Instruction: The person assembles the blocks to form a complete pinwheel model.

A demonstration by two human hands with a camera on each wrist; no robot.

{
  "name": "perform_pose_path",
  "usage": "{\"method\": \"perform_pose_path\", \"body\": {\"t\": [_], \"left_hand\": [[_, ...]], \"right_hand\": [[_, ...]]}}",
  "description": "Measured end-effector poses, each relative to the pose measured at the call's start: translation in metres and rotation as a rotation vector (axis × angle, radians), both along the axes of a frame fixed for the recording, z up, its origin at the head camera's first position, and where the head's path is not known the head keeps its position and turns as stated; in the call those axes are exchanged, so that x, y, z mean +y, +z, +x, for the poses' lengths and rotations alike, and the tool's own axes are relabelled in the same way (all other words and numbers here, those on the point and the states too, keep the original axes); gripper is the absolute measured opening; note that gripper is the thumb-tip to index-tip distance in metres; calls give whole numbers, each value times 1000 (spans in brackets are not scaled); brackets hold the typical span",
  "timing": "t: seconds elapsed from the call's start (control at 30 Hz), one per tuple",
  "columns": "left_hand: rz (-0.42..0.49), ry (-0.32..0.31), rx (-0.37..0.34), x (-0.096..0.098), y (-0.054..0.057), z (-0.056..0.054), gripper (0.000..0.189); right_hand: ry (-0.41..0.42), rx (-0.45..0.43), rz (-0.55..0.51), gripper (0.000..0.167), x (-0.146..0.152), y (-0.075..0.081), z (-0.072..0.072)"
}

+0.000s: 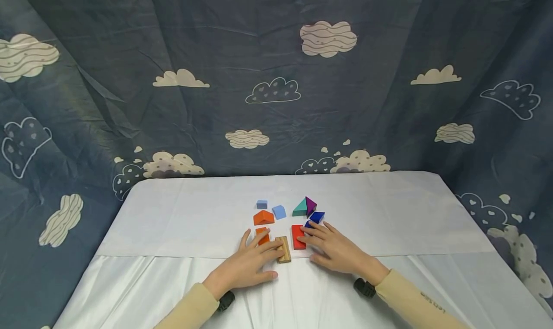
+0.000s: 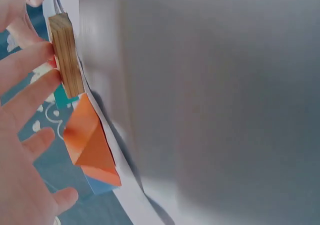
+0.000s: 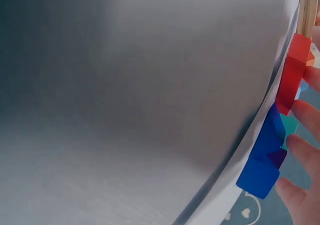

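A dark cloud-print curtain [image 1: 276, 79] hangs behind and around a surface [image 1: 389, 213] draped in white cloth, and the blocks sit clustered at its near middle, within easy reach of both arms. The left hand [image 1: 246, 264] lies flat, fingers straight, fingertips pressing the side of the plain wooden block [image 1: 283, 249] and covering part of a small orange block [image 1: 262, 235], as if to steady them. The right hand [image 1: 334, 249] is spread open too, fingers resting on the red block [image 1: 297, 237] and touching a dark blue block [image 1: 317, 217]; neither hand grips anything, though the wrist views are too blurred to be sure. Behind sit an orange roof-shaped block [image 1: 263, 217], a teal and purple pyramid [image 1: 305, 206] and two pale blue blocks [image 1: 279, 212].
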State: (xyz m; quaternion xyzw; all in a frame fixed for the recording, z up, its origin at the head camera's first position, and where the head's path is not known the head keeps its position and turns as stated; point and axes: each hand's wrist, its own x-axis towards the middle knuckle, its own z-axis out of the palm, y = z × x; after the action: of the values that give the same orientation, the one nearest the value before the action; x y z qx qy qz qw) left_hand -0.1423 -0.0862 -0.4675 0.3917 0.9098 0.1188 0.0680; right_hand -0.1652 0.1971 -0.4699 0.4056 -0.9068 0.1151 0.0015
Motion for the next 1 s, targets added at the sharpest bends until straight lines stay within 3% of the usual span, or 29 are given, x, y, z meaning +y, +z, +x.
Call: {"method": "perform_pose_path", "body": {"t": [0.23, 0.6, 1.0], "left_hand": [[3, -85, 36, 9, 2, 9, 52], [2, -111, 12, 13, 1, 15, 52], [14, -159, -2, 18, 2, 16, 50]], "right_hand": [[3, -1, -15, 49, 0, 0, -3], [0, -10, 18, 51, -1, 1, -6], [55, -24, 28, 53, -8, 3, 0]]}}
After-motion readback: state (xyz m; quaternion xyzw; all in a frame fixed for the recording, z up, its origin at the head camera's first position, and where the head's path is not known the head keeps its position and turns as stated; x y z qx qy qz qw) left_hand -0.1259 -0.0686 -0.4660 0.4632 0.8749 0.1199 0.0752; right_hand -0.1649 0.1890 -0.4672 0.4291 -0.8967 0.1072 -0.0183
